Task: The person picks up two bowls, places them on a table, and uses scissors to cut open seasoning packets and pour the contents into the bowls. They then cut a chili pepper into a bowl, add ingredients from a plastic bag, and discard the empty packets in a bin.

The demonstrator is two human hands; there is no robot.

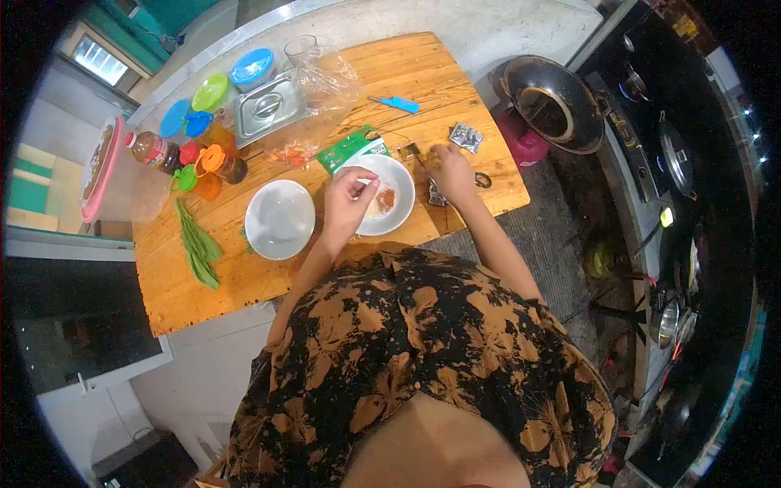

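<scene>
My left hand (348,202) is over the left side of a white bowl (404,213), its fingers curled and thumb tips close together. Whatever they pinch, if anything, is hidden. Reddish-brown powder (386,200) lies in that bowl. To its right, my right hand (451,172) is closed low over the table, beside a small dark sachet piece (409,151). Its grip is too small to make out. Silver sachets (466,137) lie beyond it, and a black ring-shaped handle (483,180) sits by the wrist. A second white bowl (280,220) stands left of my left hand.
On the wooden table (423,73) are a green packet (351,150), a blue lighter (399,104), a lidded steel container (268,110), a clear plastic bag (329,85), sauce bottles (213,160) and leafy greens (195,244). A wok (553,106) stands beyond the right edge, near the stove.
</scene>
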